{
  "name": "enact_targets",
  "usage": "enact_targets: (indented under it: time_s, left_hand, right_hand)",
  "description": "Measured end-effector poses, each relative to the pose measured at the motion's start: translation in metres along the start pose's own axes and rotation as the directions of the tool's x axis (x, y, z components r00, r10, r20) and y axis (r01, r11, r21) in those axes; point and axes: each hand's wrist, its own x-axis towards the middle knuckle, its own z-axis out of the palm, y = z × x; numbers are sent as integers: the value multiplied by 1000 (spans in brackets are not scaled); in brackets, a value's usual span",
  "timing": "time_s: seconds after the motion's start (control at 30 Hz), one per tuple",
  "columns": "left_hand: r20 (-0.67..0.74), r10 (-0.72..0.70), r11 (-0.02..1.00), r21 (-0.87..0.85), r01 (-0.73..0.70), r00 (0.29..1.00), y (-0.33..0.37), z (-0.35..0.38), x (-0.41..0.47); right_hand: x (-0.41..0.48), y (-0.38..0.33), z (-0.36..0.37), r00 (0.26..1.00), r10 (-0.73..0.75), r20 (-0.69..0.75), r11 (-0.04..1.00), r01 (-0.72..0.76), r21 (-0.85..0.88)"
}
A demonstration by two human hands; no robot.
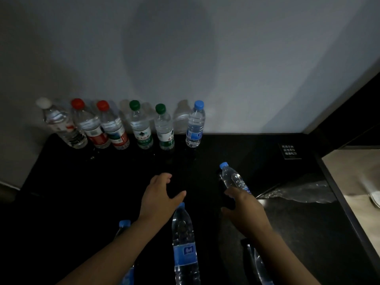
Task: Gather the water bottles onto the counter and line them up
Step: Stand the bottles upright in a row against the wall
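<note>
While right hand [244, 210] fingers wrap a tilted blue-cap bottle [233, 177], left hand [160, 196] hovers fingers spread, empty, over the black counter [61, 182]. Another blue-cap bottle [185, 243] stands between the forearms. Six bottles line the wall [185, 48], blue-capped one [195, 125] rightmost.

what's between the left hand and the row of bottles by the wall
Nothing: in the head view only bare black counter lies between the left hand and the row of bottles.
</note>
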Motion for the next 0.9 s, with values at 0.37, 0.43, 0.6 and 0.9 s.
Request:
enact_targets:
  time_s: [0.37,0.43,0.6,0.9]
  left_hand:
    - [189,-112,982,172,80,975,-32,8,-45]
    - [191,-136,973,208,96,972,-34,15,-48]
    - [210,-230,952,252,175,950,-31,36,-53]
    - [117,-436,885,235,402,892,-18,82,-65]
  right_hand:
    - [-38,7,-3,994,105,9,993,-104,-62]
    - [-31,18,-7,994,111,20,991,-109,-79]
    - [2,45,-11,996,85,38,990,-81,-114]
    - [75,81,-2,977,-15,212,991,42,-124]
